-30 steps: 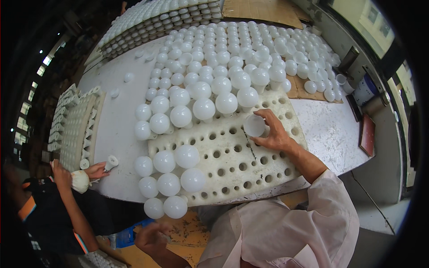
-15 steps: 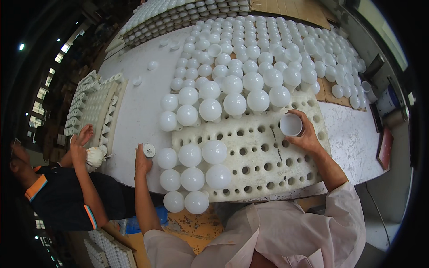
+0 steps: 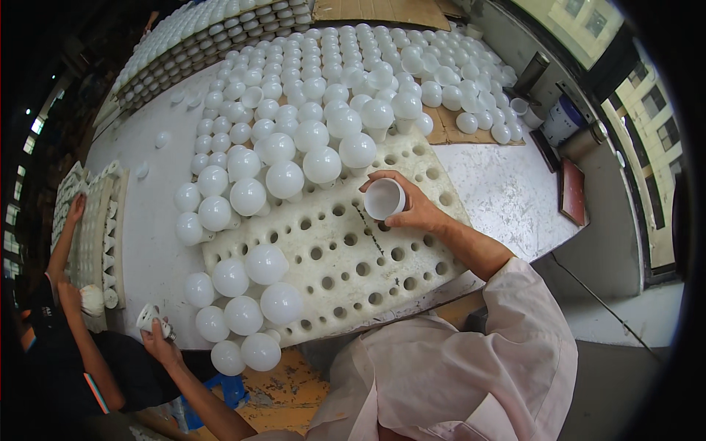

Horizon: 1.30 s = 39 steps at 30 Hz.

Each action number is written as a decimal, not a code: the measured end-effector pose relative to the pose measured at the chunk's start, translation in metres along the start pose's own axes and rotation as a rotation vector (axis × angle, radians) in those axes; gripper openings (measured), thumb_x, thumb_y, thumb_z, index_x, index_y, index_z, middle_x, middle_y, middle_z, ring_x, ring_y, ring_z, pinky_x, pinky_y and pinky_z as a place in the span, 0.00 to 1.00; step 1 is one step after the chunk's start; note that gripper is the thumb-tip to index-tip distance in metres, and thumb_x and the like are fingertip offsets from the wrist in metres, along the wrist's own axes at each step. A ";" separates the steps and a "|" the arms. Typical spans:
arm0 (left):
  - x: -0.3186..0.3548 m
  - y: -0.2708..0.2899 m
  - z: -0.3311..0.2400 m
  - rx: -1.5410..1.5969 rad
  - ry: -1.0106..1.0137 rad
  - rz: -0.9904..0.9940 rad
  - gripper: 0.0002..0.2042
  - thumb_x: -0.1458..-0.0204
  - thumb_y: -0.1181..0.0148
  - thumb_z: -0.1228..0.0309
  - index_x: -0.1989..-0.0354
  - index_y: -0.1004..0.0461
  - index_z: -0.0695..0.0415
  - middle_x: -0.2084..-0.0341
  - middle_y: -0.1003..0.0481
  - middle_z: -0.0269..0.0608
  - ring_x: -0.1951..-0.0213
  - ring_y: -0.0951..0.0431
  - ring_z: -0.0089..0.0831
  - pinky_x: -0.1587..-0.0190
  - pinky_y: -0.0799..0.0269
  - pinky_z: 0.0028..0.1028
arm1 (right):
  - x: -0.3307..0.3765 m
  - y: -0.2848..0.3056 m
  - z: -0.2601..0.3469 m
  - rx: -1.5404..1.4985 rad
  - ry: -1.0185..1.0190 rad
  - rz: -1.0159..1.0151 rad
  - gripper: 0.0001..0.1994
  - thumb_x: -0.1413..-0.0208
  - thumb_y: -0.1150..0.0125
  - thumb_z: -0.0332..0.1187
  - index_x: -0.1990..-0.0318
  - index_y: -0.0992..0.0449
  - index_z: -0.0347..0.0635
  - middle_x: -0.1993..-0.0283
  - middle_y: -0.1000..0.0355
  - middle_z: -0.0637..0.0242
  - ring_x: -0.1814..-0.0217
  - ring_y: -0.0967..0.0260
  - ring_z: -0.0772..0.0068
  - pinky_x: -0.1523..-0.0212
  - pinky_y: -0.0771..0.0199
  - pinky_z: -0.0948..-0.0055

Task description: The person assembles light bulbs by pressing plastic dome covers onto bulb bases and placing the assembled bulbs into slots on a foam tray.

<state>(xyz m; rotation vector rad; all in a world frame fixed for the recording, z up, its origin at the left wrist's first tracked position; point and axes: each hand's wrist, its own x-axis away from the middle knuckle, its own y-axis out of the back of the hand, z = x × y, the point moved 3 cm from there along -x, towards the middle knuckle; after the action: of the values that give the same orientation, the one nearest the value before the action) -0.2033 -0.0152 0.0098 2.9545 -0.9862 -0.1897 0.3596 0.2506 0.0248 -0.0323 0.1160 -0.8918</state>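
Observation:
Over the foam tray my right hand grips a white bulb cover, its round open mouth facing up toward me. At the table's near left edge my left hand is closed around a white bulb base; a flat disc shows at one end and a narrower end at the other. Between my hands, round white bulbs stand in the tray's left part. Another double row of bulbs lines its far side. Rows of bare holes show across the tray's middle and right.
Many white bulb covers cover the far table, partly on cardboard. Stacked trays of bulbs rise at the far left. A co-worker's arm reaches over another tray at left. A red-brown box and a bucket stand at right.
My view has swung to the right, so the scene sits farther left. My left hand has drawn back toward the table edge with the bulb base, now turned on its side. The right hand still holds the cover.

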 end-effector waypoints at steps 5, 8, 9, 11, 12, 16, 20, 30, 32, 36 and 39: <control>0.125 -0.050 -0.107 0.203 -0.087 0.518 0.36 0.50 0.40 0.58 0.43 0.44 0.79 0.50 0.30 0.65 0.76 0.28 0.22 0.80 0.33 0.15 | 0.004 -0.008 -0.003 -0.080 0.024 0.112 0.43 0.64 0.30 0.30 0.36 0.45 0.47 0.43 0.34 0.63 0.38 0.39 0.68 0.36 0.40 0.63; 0.218 -0.133 -0.092 0.152 -0.037 0.468 0.40 0.67 0.24 0.68 0.45 0.39 0.71 0.58 0.26 0.55 0.62 0.20 0.37 0.49 0.25 0.40 | 0.008 -0.018 0.002 0.016 0.044 0.188 0.42 0.64 0.29 0.31 0.37 0.44 0.46 0.44 0.34 0.63 0.38 0.39 0.68 0.36 0.41 0.64; 0.233 -0.177 -0.105 0.331 0.301 0.648 0.34 0.66 0.27 0.67 0.50 0.34 0.71 0.60 0.24 0.51 0.59 0.22 0.34 0.52 0.25 0.36 | 0.011 -0.019 0.001 0.024 0.033 0.226 0.42 0.65 0.29 0.31 0.37 0.43 0.46 0.45 0.33 0.64 0.39 0.39 0.68 0.37 0.42 0.64; 0.243 -0.234 -0.081 0.211 0.220 0.872 0.22 0.60 0.35 0.68 0.57 0.29 0.68 0.66 0.23 0.44 0.67 0.22 0.26 0.65 0.27 0.24 | 0.015 -0.023 0.000 0.029 0.019 0.271 0.42 0.65 0.28 0.32 0.38 0.43 0.46 0.45 0.33 0.64 0.39 0.39 0.68 0.37 0.42 0.64; 0.245 -0.256 -0.073 0.218 0.344 0.934 0.19 0.56 0.37 0.70 0.57 0.29 0.68 0.67 0.23 0.43 0.70 0.23 0.25 0.65 0.26 0.25 | 0.017 -0.026 -0.001 -0.007 0.022 0.312 0.41 0.65 0.28 0.32 0.39 0.42 0.46 0.46 0.33 0.64 0.39 0.39 0.68 0.37 0.42 0.64; 0.249 -0.295 -0.048 0.305 0.378 0.962 0.17 0.53 0.39 0.70 0.57 0.29 0.68 0.69 0.23 0.42 0.70 0.23 0.24 0.66 0.26 0.25 | 0.025 -0.035 0.001 0.017 0.034 0.392 0.38 0.65 0.28 0.31 0.41 0.38 0.45 0.47 0.32 0.65 0.40 0.38 0.68 0.37 0.41 0.64; 0.250 -0.301 -0.043 0.314 0.413 1.011 0.19 0.53 0.38 0.69 0.55 0.29 0.68 0.71 0.24 0.42 0.74 0.25 0.21 0.72 0.30 0.22 | 0.027 -0.034 0.002 0.042 0.055 0.421 0.37 0.65 0.29 0.31 0.42 0.37 0.44 0.48 0.32 0.66 0.41 0.38 0.68 0.38 0.40 0.65; 0.251 -0.304 -0.038 0.400 0.457 1.019 0.19 0.51 0.38 0.69 0.54 0.30 0.69 0.76 0.25 0.41 0.82 0.31 0.16 0.82 0.40 0.17 | 0.028 -0.038 -0.001 0.137 0.078 0.532 0.38 0.65 0.29 0.29 0.41 0.39 0.45 0.48 0.31 0.65 0.44 0.36 0.68 0.42 0.35 0.65; 0.250 -0.304 -0.038 0.403 0.461 1.028 0.19 0.51 0.38 0.69 0.54 0.30 0.69 0.76 0.25 0.41 0.82 0.32 0.15 0.82 0.40 0.16 | 0.029 -0.039 0.000 0.145 0.069 0.546 0.38 0.64 0.29 0.29 0.41 0.39 0.45 0.49 0.31 0.65 0.44 0.36 0.67 0.42 0.35 0.65; 0.248 -0.303 -0.037 0.411 0.489 1.041 0.18 0.51 0.38 0.70 0.55 0.30 0.69 0.76 0.25 0.40 0.83 0.33 0.15 0.82 0.41 0.16 | 0.028 -0.036 -0.001 0.153 0.102 0.510 0.38 0.65 0.29 0.29 0.41 0.38 0.46 0.48 0.31 0.65 0.44 0.36 0.67 0.42 0.35 0.65; 0.249 -0.303 -0.037 0.401 0.484 1.023 0.17 0.51 0.38 0.70 0.56 0.29 0.69 0.76 0.25 0.39 0.83 0.33 0.14 0.82 0.40 0.16 | 0.027 -0.038 -0.001 0.156 0.107 0.518 0.38 0.65 0.28 0.29 0.41 0.38 0.46 0.48 0.32 0.65 0.44 0.35 0.67 0.42 0.35 0.65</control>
<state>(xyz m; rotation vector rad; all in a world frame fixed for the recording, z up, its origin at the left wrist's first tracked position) 0.1790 0.0774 0.0016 2.1194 -2.3855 0.7558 0.3473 0.2059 0.0246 0.1841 0.1459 -0.3825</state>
